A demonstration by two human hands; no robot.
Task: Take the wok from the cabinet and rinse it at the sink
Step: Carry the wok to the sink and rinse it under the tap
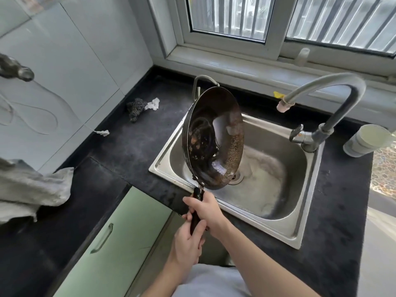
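A dark, stained wok (212, 138) is tipped steeply on its edge over the left half of the steel sink (300, 232), its inside facing right with wet residue in it. Both hands grip its black handle at the sink's front edge. My right hand (209, 211) holds the handle nearer the wok. My left hand (186, 243) holds the handle's end, just below the right hand. The grey faucet (334, 91) arches over the sink's back right; its spout ends to the right of the wok and no water stream shows.
A black counter (128, 146) surrounds the sink. On it lie a dark scrubber (135, 109) with a white scrap at the back left, a grey cloth (32, 189) at the left and a white cup (364, 140) at the right. A green cabinet door (111, 239) is below.
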